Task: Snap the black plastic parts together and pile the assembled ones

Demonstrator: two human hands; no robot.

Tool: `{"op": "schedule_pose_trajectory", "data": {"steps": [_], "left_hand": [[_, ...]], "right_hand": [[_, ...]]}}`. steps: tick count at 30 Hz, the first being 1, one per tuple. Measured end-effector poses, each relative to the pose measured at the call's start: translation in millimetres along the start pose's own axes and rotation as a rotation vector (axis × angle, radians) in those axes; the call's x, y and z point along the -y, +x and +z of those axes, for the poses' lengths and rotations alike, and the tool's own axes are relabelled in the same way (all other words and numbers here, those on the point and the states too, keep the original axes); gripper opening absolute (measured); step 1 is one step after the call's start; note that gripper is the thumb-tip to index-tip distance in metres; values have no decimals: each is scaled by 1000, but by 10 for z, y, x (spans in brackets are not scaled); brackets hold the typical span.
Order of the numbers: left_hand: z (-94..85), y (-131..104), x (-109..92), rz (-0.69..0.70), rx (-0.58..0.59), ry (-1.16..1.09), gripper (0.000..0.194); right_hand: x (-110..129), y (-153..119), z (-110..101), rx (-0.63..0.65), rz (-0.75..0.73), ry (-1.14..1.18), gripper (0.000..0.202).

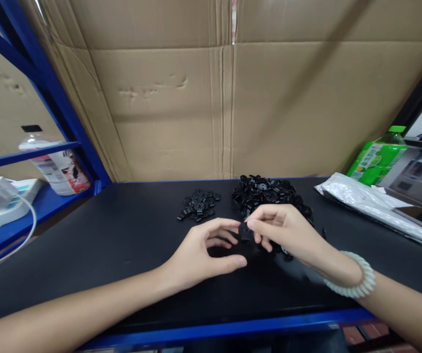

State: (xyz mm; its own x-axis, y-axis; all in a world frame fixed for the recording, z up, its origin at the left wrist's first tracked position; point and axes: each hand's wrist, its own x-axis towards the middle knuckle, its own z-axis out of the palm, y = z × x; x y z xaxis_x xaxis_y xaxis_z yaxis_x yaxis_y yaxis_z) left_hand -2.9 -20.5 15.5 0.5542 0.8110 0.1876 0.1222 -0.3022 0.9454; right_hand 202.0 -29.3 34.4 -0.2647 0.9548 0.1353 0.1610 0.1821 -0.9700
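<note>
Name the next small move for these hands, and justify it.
I'd probably close the left hand around the small black part to steady it: the right hand pinches that part, while the left's fingertips are right by it and its thumb stands apart below.

Black parts point(270, 192) heaped on a blue-framed bench point(130, 240) suggest a workshop.

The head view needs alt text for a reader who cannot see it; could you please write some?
A person's right hand pinches a small black part over a black tabletop, with the left hand open close beside it. The tabletop bears a smaller pile of black parts and, to its right, a larger pile, before a cardboard backdrop.
</note>
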Motion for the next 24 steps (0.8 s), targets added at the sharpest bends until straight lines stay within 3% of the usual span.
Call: {"op": "schedule_pose_trajectory", "data": {"steps": [6, 9, 13, 24], "left_hand": [[18, -30, -85, -85, -33, -97, 11], [18, -47, -78, -119, -88, -154, 19], [21, -72, -66, -114, -147, -197, 17], [64, -100, -95, -160, -145, -345, 14]], "right_hand": [[-64, -51, 144, 105, 27, 81, 26], [-69, -60, 153, 151, 32, 175, 32], [-64, -88, 173, 129, 6, 122, 27], [-33, -126, 221, 58, -71, 91, 24]]}}
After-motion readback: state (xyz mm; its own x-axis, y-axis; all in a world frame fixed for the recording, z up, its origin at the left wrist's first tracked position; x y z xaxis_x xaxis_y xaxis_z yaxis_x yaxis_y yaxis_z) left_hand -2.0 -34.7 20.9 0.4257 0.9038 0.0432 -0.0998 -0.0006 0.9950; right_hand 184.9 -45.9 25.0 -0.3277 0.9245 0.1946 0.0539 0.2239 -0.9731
